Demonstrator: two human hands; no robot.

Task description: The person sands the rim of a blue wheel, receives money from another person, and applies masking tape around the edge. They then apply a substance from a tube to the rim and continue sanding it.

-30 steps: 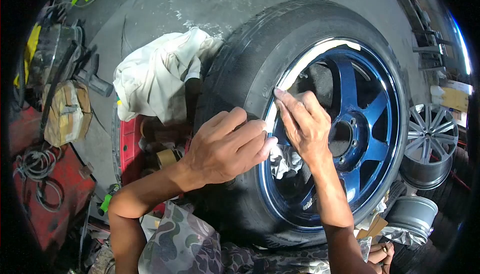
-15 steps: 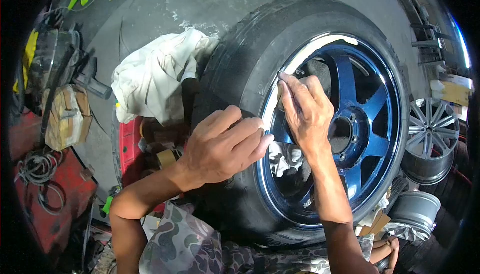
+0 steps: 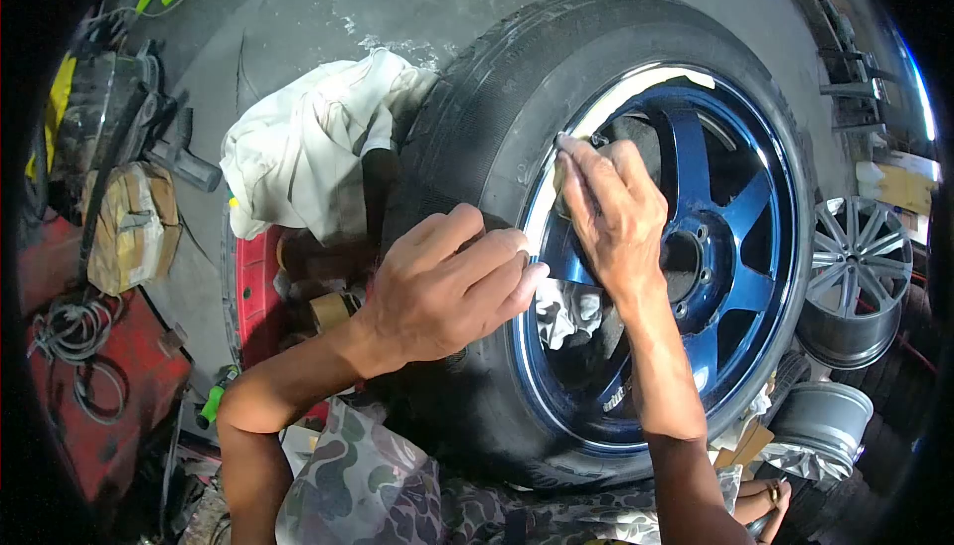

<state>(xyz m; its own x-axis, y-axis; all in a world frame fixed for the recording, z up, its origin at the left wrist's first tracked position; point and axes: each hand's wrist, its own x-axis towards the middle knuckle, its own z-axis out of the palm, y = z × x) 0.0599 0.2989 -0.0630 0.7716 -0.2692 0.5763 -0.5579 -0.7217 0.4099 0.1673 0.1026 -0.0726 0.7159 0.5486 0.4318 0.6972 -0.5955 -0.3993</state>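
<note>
A tire surrounds a dark blue spoked wheel. Pale masking tape runs along the rim's upper left lip. My left hand pinches the tape at the left rim edge, its fingers curled together. Higher on the same edge, my right hand has its fingertips pressed on the tape, thumb and fingers close together; whether they grip it is hard to see. A crumpled white cloth shows through the gap between the spokes.
A white cloth is heaped left of the tire. Farther left are a taped cardboard box and coiled cable on a red surface. Silver wheels stand at the right. Part of another person's limb shows at lower right.
My right hand has shifted very slightly at the rim edge. My left hand has stayed nearly in place. The view has moved a little.
</note>
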